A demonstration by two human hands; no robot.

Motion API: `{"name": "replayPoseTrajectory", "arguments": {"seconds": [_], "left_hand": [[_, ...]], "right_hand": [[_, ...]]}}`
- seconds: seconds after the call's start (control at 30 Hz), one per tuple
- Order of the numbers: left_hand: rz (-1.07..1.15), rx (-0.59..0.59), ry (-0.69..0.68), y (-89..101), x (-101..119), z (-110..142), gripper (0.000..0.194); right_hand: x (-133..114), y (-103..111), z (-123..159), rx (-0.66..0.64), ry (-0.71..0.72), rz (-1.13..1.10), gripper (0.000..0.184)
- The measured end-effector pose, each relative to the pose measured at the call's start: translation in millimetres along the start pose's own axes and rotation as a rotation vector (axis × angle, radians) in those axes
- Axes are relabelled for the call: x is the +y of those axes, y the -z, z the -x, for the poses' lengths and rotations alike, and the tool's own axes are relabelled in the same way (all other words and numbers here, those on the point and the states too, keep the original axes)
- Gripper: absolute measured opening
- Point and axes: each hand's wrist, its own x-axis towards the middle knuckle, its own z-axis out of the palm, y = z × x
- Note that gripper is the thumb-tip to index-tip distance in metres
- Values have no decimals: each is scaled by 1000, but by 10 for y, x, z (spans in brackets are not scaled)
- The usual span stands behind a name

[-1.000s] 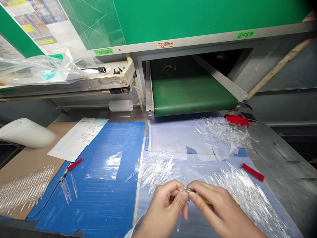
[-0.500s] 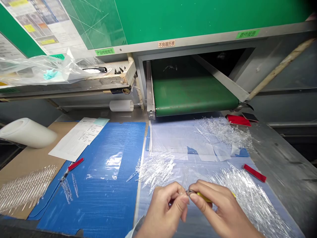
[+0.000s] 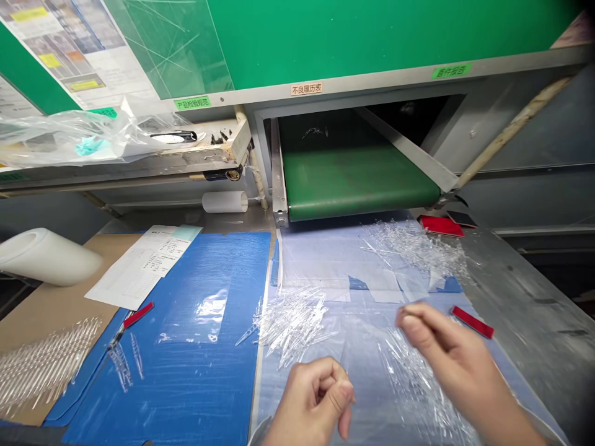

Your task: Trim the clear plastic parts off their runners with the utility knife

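Left hand [image 3: 316,402] down low at the near edge of the steel worktop [image 3: 525,310], curled in tight with the fingers folded over, and that curl hides whatever might be inside, so no telling if it has hold of anything. Right hand [image 3: 449,350] up and out to the right, thumb and fingertips [image 3: 406,319] pinched together, hovering over a heap of clear moulded plastic tubes [image 3: 418,390]. No clear contact with the heap, and anything that fine between the tips is too small to make out. A second heap of clear tubes [image 3: 292,325] lies up from the hands, near the middle of the worktop, and a third heap [image 3: 413,248] sits toward the far edge, just below the green conveyor belt [image 3: 357,179], with a clear plastic sheet [image 3: 320,260] spread underneath. Right beside the right hand, a red strip [image 3: 471,322]. Over on the left, a blue mat [image 3: 209,384] carries red-handled snips [image 3: 138,314], and a neat row of tubes [image 3: 46,371] lies on brown cardboard [image 3: 60,303]
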Motion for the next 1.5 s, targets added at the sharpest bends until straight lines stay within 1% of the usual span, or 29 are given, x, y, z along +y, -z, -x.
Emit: {"name": "replayPoseTrajectory", "arguments": {"seconds": [0.07, 0.13, 0.2, 0.27, 0.37, 0.47, 0.53, 0.67, 0.77, 0.97, 1.23, 1.33, 1.4, 1.5], "left_hand": [[22, -3, -2, -1, -24, -30, 48], [31, -38, -5, -22, -59, -75, 51], [47, -103, -14, -66, -108, -136, 53], [60, -164, -35, -119, -153, -205, 55], [85, -175, -65, -175, -162, -288, 53], [119, -133, -49, -175, -101, -310, 49], [123, -106, -46, -156, -54, -296, 47], [106, -93, -75, -122, -10, -253, 48], [69, -93, -84, -111, 1, -233, 50], [32, -88, -97, -96, 35, -216, 51], [15, -68, -98, -82, 32, -178, 50], [15, -62, -108, -81, 28, -168, 50], [10, -63, -108, -81, 24, -159, 50], [4, -104, -67, -85, 15, -144, 54]], "right_hand": [[-20, -73, 42, -214, -12, -26, 30], [-50, -192, 95, -357, -37, -86, 28], [-75, -289, 125, -460, -69, -143, 29], [-87, -315, 119, -503, -99, -175, 32], [-85, -218, 97, -501, -131, -158, 35], [-74, -83, 142, -468, -94, -50, 32], [-67, -45, 210, -454, -36, 20, 31], [-53, -94, 321, -478, 71, 161, 34], [-52, -137, 328, -495, 109, 213, 37], [-111, -124, 283, -540, 122, 270, 41], [-90, -158, 290, -534, 150, 247, 42], [-69, -179, 311, -490, 181, 246, 38], [-41, -173, 305, -431, 178, 203, 33], [29, -127, 260, -233, 79, 114, 29]]}}
